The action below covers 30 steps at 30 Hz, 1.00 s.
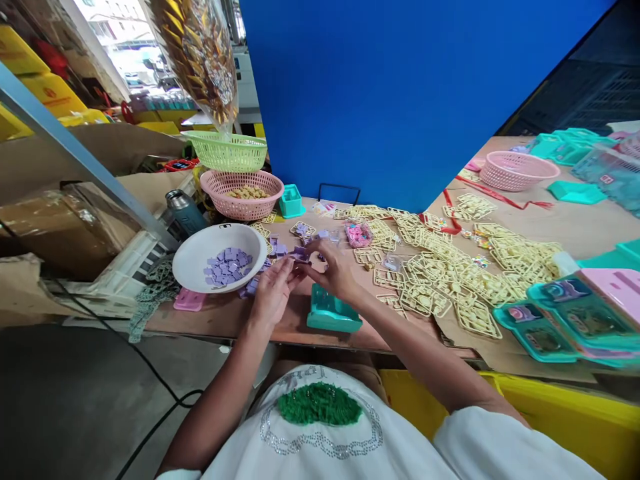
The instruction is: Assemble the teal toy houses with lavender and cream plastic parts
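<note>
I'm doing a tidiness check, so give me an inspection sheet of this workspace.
Surface: brown tabletop, much of it covered.
Job's things: a purple piece at the fingertips; more purple pieces in a white bowl on the left; teal box near the front edge.
Clutter: cream frames heaped to the right; red ribbon beyond them.
Hands: left hand and right hand both pinch the purple piece.
Cables: black cable at lower left; its ends are out of view.
Surroundings: blue panel behind; yellow boxes at back left.
</note>
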{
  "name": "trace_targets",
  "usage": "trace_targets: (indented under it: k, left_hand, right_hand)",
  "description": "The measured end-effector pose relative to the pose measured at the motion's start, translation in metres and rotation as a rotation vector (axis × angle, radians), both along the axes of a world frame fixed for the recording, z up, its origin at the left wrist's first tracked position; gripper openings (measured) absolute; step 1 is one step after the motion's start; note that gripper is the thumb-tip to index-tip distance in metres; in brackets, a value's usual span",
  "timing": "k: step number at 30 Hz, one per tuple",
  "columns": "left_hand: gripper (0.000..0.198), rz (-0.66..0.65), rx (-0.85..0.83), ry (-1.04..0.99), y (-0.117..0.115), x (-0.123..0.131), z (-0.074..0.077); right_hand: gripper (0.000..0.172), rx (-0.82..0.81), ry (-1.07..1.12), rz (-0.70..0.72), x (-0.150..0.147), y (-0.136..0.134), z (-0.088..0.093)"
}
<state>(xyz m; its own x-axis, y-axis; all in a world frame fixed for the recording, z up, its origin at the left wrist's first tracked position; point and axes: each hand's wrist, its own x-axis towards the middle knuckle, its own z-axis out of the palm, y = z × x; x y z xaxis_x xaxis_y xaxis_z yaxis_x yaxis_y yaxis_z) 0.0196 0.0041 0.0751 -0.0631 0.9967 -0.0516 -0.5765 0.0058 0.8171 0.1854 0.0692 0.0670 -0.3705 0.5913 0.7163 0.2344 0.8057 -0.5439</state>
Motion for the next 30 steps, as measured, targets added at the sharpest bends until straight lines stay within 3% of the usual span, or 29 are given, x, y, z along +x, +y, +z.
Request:
trace_targets:
  k: [4, 11, 21, 26, 30]
  left_hand:
    - [0.047, -0.021, 0.003, 0.03, 0.0, 0.008, 0.006]
    - [0.04, -0.096, -0.042, 0.075, -0.007, 0.007, 0.004]
    - [0.04, -0.198, -0.112, 0.059, -0.014, 0.009, -0.001]
    - [0.043, -0.23, -0.094, -0.002, -0.019, 0.006, 0.006]
    - [0.041, -0.25, -0.106, -0.038, -0.022, 0.003, 0.009]
  right_hand:
    - [0.026, -0.015, -0.044, -0.041, 0.012, -0.025, 0.003]
    - [0.037, -0.126, 0.018, -0.018, 0.029, -0.038, 0.01]
    - [0.029, 0.048, -0.059, 0.014, 0.028, -0.053, 0.025]
    - [0.051, 0.197, -0.129, 0.016, 0.031, -0.054, 0.022]
    - [0.049, -0.024, 0.01, 0.05, 0.036, -0.059, 0.021]
